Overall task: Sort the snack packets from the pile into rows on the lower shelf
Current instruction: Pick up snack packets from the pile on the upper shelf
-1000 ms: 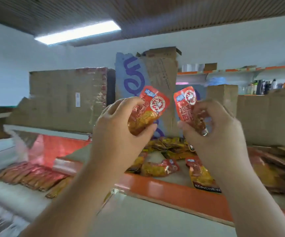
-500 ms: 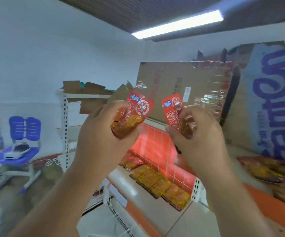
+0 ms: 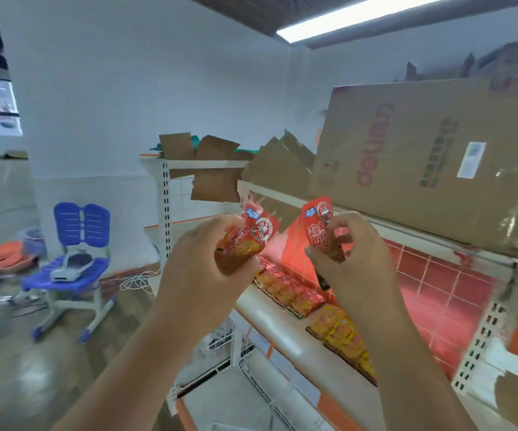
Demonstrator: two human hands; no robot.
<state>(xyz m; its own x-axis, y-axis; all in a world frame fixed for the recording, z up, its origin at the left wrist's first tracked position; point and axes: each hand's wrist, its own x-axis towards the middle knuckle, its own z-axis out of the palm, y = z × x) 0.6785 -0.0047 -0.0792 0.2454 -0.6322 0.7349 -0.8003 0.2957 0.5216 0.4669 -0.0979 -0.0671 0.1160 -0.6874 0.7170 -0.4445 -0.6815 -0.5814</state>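
To your right, the big cardboard box [image 3: 438, 163] lies tilted on the upper shelf, its printed side facing you. Below it runs the lower shelf [image 3: 259, 309], pale on top with a red gridded panel at the back. A row of red packets [image 3: 285, 290] lies along that panel, and a row of yellow packets [image 3: 341, 334] sits just beside it, nearer to you.

On the floor to your left, well apart from the shelf, stands a blue chair [image 3: 77, 244] with a white device [image 3: 69, 269] on its seat. An orange basin [image 3: 2, 259] sits behind the chair.

You hold both hands up in front of the shelf. Your left hand [image 3: 201, 275] has its grip closed round the lower part of a red snack packet [image 3: 251, 234], fingers and thumb curled about it, with the printed top sticking up. Your right hand [image 3: 357, 265] has a lighter grip, pinching a second red packet [image 3: 318, 223] between thumb and fingertips so that it stands upright. The two held packets are near each other but do not touch.
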